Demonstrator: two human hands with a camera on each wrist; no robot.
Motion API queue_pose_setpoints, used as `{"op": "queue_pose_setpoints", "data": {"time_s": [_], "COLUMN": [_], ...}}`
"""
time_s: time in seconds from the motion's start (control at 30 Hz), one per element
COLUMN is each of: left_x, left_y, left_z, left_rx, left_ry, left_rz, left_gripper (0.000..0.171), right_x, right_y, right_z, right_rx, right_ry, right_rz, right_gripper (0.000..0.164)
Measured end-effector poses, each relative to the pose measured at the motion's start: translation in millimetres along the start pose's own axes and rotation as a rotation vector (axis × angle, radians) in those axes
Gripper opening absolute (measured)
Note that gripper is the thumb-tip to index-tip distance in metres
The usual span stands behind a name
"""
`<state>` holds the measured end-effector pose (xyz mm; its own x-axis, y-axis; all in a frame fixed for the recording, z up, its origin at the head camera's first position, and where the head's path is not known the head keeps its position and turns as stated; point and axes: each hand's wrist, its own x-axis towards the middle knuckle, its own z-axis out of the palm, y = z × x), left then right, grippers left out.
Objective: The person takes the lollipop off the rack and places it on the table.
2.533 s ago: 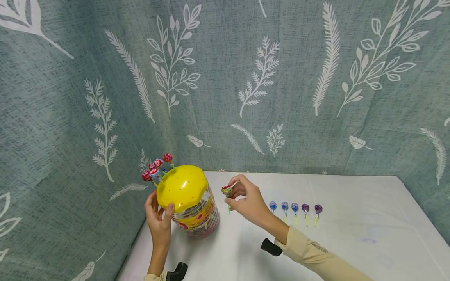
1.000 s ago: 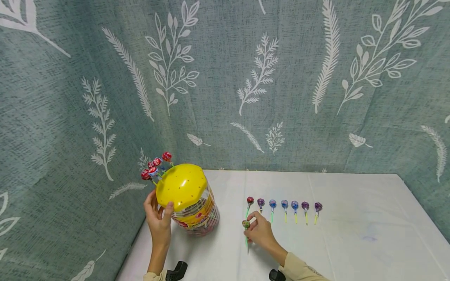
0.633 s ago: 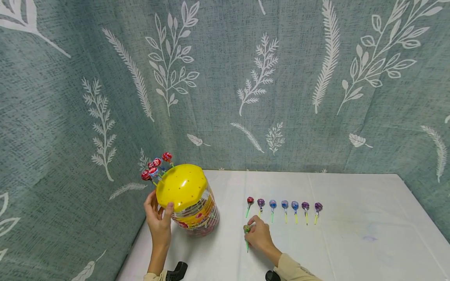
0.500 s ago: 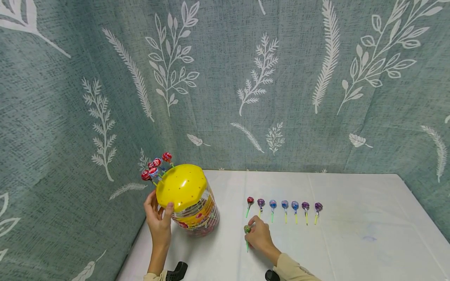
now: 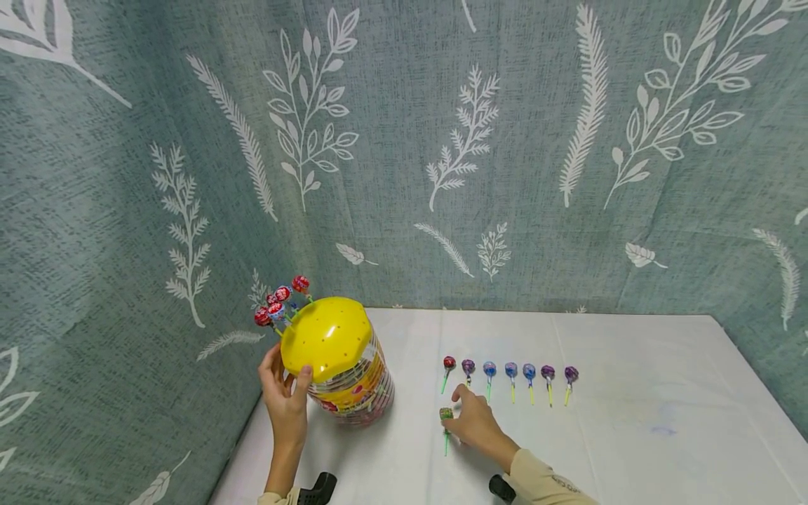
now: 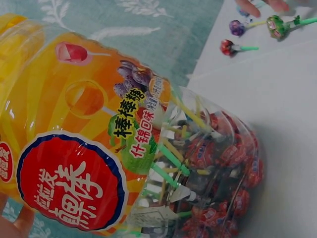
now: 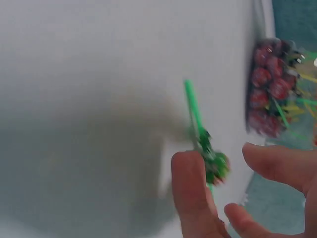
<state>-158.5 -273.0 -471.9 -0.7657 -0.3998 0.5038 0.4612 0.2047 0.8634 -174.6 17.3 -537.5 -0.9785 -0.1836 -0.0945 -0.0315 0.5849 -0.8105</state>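
Note:
My left hand (image 5: 285, 396) holds a clear plastic jar (image 5: 362, 394) near its top, thumb on the edge of the yellow lid (image 5: 331, 337). The jar leans to the left, and through its wall red-wrapped lollipops (image 6: 233, 151) show. Several lollipops (image 5: 278, 301) stick out of holes at the lid's left side. A green-wrapped lollipop (image 5: 445, 414) lies on the white table, its green stick toward me. Over it, my right hand (image 5: 480, 424) has thumb and fingers spread apart; in the right wrist view a gap shows between the fingertips and the candy (image 7: 217, 166).
Beyond the right hand runs a row of lollipops: a red one (image 5: 449, 362) at the left end, then several purple and blue ones (image 5: 529, 370). The white table (image 5: 631, 449) meets a grey-green leaf-patterned curtain (image 5: 536, 266) at the back and left.
My right hand has brought the green lollipop from beside the jar down to the table in front of the row. Its fingers have now parted from it. The left hand and jar stay put.

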Motion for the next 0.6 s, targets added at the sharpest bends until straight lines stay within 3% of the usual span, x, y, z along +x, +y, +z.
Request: {"op": "queue_pose_setpoints", "data": {"time_s": [0.17,0.43,0.6], "left_x": [0.2,0.9,0.8], "left_y": [0.7,1.7,7.4], "left_z": [-0.6,-0.2,-0.5], "left_rx": [0.005,0.01,0.011], "left_ry": [0.001,-0.002,-0.007], "left_rz": [-0.014,-0.037,-0.051], "left_gripper": [0.064,0.063,0.064], "right_x": [7.3,22.7,32.7], "right_y": [-9.0,-37.8,-63.3], "right_z": [-17.1,-43.6,-56.5], "right_rx": [-0.03,0.128,0.171], "right_ry": [0.044,0.013,0.034], "right_rz": [-0.108,-0.258,-0.328], "right_gripper": [0.032,0.023,0.021]}}
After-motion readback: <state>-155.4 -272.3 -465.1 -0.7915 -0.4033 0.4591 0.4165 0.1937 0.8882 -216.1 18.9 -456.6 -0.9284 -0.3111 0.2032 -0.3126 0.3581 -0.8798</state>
